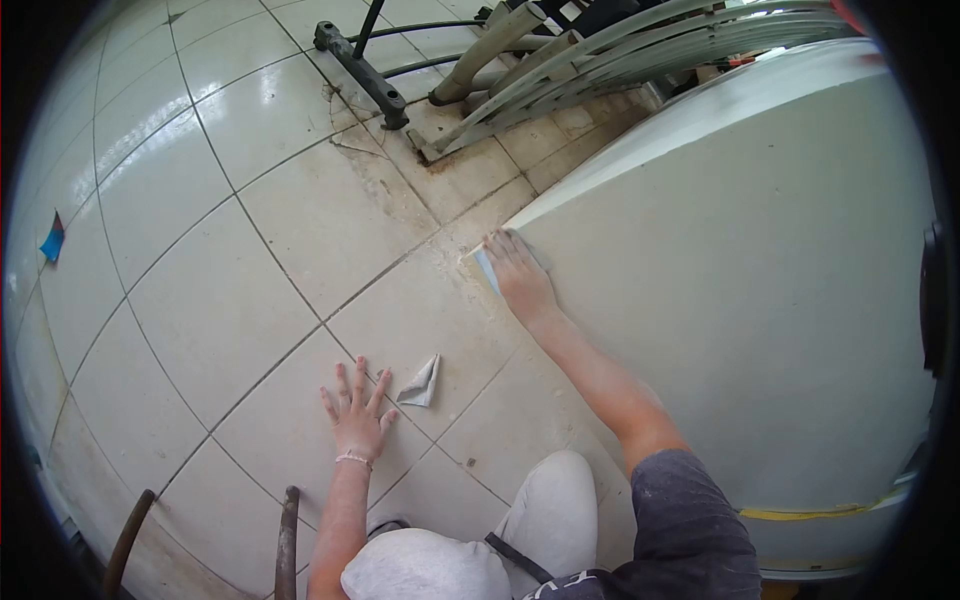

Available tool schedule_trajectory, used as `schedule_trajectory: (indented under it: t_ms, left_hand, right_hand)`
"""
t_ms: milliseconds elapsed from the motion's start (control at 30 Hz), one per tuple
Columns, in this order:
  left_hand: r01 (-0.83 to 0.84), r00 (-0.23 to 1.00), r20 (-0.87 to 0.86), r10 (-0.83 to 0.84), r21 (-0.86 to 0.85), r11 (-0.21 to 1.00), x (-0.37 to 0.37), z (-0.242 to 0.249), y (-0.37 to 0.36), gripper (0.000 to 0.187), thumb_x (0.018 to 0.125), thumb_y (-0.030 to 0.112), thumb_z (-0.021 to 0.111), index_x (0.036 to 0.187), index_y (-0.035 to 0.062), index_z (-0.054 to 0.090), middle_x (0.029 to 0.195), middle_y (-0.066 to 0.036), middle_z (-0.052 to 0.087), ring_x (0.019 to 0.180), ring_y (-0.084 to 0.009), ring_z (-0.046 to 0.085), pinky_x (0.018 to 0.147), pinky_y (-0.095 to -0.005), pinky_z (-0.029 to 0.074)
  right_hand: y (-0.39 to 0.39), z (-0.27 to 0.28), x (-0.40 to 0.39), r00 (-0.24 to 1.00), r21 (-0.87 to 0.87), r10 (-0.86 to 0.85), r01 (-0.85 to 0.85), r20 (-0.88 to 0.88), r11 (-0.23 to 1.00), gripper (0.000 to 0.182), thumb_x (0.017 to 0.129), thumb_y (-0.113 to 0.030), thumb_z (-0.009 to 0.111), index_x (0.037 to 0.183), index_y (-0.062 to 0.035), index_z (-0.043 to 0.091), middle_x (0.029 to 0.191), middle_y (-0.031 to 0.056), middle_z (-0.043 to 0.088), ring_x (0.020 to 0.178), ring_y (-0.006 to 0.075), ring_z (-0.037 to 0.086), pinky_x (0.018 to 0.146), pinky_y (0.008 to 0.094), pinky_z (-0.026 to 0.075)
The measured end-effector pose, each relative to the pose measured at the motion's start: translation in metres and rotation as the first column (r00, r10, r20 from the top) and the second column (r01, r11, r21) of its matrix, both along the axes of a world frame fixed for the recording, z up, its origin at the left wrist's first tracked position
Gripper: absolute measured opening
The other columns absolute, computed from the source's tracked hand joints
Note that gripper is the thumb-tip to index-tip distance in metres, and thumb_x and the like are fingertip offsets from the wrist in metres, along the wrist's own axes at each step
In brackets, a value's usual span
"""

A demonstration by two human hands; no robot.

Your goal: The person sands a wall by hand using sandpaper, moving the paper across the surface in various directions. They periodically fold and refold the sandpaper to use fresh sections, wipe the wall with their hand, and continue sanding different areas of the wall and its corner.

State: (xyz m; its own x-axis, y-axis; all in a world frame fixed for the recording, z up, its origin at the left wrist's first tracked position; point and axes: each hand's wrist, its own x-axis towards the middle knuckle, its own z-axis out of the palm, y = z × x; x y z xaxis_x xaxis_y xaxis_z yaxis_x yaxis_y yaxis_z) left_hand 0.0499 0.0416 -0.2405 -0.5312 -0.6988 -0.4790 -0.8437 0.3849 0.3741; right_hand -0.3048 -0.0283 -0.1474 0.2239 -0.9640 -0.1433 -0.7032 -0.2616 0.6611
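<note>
My left hand (358,415) lies flat on the tiled floor (240,330) with its fingers spread and nothing in it. Just right of it is a folded piece of whitish paper (421,382) on the tiles. My right hand (520,272) presses a light blue sheet (488,272) against the near-left corner of a large pale panel (720,270). The fingers are together over the sheet, and part of the sheet shows at the hand's left side.
A metal stand (362,75) and a white slatted rack (600,60) are at the top. A blue scrap (53,238) lies at the far left. Two brown curved bars (287,540) rise at the bottom left. Yellow tape (805,514) runs along the panel's lower edge.
</note>
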Motion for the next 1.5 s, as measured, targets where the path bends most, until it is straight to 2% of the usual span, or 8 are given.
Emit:
schedule_trajectory:
  t_ms: [300,633,900,1033,1133,1267,1400,1500]
  left_hand:
    - [-0.031,0.999,-0.007,0.031,0.002,1.000,-0.002,0.000,0.002,0.074,0.098,0.060,0.052,0.162,0.0456,0.017,0.173,0.002,-0.007,0.158,-0.0330,-0.012,0.122,-0.0631,-0.008]
    - [-0.026,1.000,-0.008,0.027,0.064,0.998,-0.002,0.006,-0.001,0.075,0.097,0.059,0.053,0.162,0.0435,0.019,0.173,0.001,-0.008,0.157,-0.0338,-0.014,0.121,-0.0636,-0.009]
    - [-0.008,1.000,-0.026,0.010,0.074,0.997,-0.002,0.006,-0.004,0.077,0.097,0.059,0.054,0.163,0.0411,0.019,0.173,-0.002,-0.012,0.156,-0.0352,-0.019,0.121,-0.0652,-0.009]
    - [0.078,0.997,-0.011,-0.077,0.259,0.963,0.005,0.009,-0.010,0.077,0.098,0.058,0.051,0.164,0.0379,0.016,0.171,-0.011,-0.016,0.155,-0.0394,-0.022,0.119,-0.0669,-0.010]
    - [0.158,0.984,-0.003,-0.176,0.452,0.878,0.002,0.016,-0.052,0.067,0.101,0.058,0.045,0.161,0.0335,0.028,0.170,-0.020,-0.013,0.152,-0.0451,-0.024,0.121,-0.0627,-0.010]
    - [-0.302,0.898,0.080,0.432,0.827,0.475,0.005,0.056,-0.126,0.053,0.104,0.048,0.045,0.139,0.0093,0.056,0.148,-0.028,0.042,0.142,-0.0435,0.032,0.114,-0.0548,0.029]
    - [-0.244,0.874,-0.393,0.287,0.156,0.957,-0.022,0.112,-0.172,0.045,0.104,0.033,0.050,0.124,-0.0049,0.064,0.118,-0.025,0.070,0.114,-0.0349,0.065,0.096,-0.0462,0.051]
    - [-0.294,0.637,-0.701,0.321,0.164,0.941,-0.076,0.161,-0.186,0.035,0.102,0.023,0.054,0.122,-0.0031,0.064,0.112,-0.023,0.070,0.108,-0.0360,0.065,0.095,-0.0419,0.050]
  right_hand:
    - [0.236,0.103,-0.074,0.981,0.174,0.023,0.012,-0.194,0.985,0.057,0.095,-0.020,0.053,0.152,-0.0195,0.048,0.153,-0.0053,0.050,0.145,0.0173,0.042,0.126,0.0413,0.018]
    - [0.018,0.261,-0.007,0.957,-0.580,-0.251,0.122,-0.146,0.805,0.063,0.096,-0.013,0.048,0.158,-0.0197,0.039,0.166,-0.0090,0.033,0.154,0.0346,0.026,0.127,0.0493,0.013]
    - [0.113,0.090,-0.041,0.986,-0.033,0.043,-0.048,-0.162,0.998,0.060,0.097,-0.017,0.046,0.157,-0.0134,0.040,0.161,-0.0002,0.041,0.152,0.0230,0.033,0.127,0.0422,0.016]
    - [0.095,0.227,-0.034,0.931,-0.332,-0.051,-0.077,-0.362,0.940,0.059,0.099,-0.016,0.046,0.157,-0.0172,0.041,0.165,-0.0057,0.035,0.153,0.0228,0.031,0.126,0.0421,0.020]
    - [0.086,0.366,-0.024,0.951,-0.614,-0.255,0.098,-0.174,0.783,0.059,0.099,-0.017,0.045,0.158,-0.0212,0.040,0.167,-0.0096,0.030,0.152,0.0235,0.033,0.126,0.0439,0.022]
    - [0.089,0.501,-0.038,0.953,-0.804,-0.268,0.047,-0.143,0.593,0.058,0.100,-0.019,0.045,0.158,-0.0219,0.040,0.168,-0.0095,0.029,0.153,0.0256,0.031,0.127,0.0439,0.020]
    - [0.060,0.546,-0.029,0.956,-0.802,-0.248,0.021,-0.159,0.596,0.063,0.100,-0.020,0.045,0.162,-0.0207,0.030,0.171,-0.0047,0.020,0.156,0.0275,0.023,0.127,0.0440,0.017]
    - [0.049,0.536,-0.019,0.953,-0.652,-0.284,0.147,-0.109,0.744,0.072,0.100,-0.021,0.044,0.165,-0.0185,0.014,0.173,0.0021,0.008,0.157,0.0277,0.017,0.129,0.0436,0.013]
